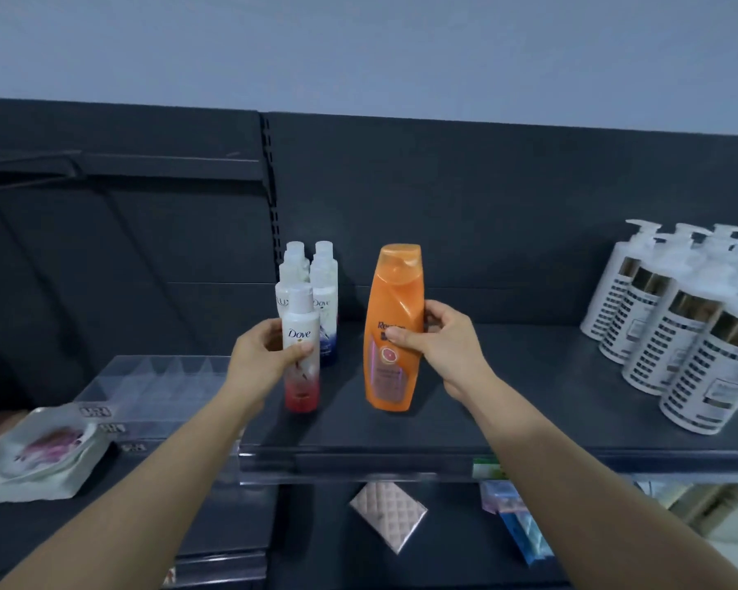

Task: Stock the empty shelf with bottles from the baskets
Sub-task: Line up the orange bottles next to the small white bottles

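- While my left grip [260, 355] curls round the Dove bottle [301, 334], thumb across its front and fingers behind, that bottle stands upright near the front of the shelf [529, 398], just ahead of a cluster of similar bottles [325, 274].
- My right grip [448, 347] pinches the orange shampoo bottle [395, 300] at its waist, thumb on the label and fingers round the right edge. It leans slightly, with its base at shelf level. I cannot tell whether it bears on the shelf.
- Both of these 2 bottles look like stiff, glossy plastic, so I judge them slippery but not fragile.
- The Dove one is slim and tall and probably tips easily, so a mid-body hold suits it.
- The orange one is broader and likely heavier. Its narrowed waist is the natural hold, not the flip cap.
- As containers, the Dove bottle shades from red at its foot to white above, while the orange one is opaque and hides its fill.
- A clear divided tray [154, 376] sits on the next shelf to the left.
- White pump bottles [678, 334] stand well apart at the right.
- No basket is in view.
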`<state>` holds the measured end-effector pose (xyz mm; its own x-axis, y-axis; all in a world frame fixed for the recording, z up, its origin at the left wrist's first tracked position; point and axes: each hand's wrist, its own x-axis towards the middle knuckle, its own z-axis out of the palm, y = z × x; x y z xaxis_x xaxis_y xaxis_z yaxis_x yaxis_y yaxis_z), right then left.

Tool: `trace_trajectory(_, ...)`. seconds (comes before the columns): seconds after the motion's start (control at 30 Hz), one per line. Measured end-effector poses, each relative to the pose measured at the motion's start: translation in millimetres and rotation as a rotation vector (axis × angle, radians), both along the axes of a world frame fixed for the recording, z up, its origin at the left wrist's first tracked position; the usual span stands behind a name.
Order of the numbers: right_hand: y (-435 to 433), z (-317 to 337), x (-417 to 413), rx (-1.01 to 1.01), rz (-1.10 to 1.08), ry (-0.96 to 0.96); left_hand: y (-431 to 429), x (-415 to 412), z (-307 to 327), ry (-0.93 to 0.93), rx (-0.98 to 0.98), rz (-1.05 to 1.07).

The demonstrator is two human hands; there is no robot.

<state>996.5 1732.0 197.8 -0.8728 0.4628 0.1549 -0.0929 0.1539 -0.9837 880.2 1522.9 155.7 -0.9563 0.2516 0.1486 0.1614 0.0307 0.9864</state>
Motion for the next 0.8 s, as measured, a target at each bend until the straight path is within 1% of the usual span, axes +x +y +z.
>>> trace_trajectory(0.3, 5, -25, -68, 0.004, -0.074, -0.031, -10, -48, -18, 0.010, -0.001, -0.037)
trace_trajectory(0.5, 17, -32, -101, 0.014, -0.071, -0.018, -10, -64, -26, 0.082, -0.087, -0.015)
trace_trajectory(0.63, 25, -34, -123, 0.011, -0.052, -0.018, -7, -65, -27, 0.132, -0.146, 0.031)
trace_trajectory(0.8, 35, -35, -149, 0.034, -0.046, -0.019, -4, -65, -25, 0.195, -0.197, 0.039)
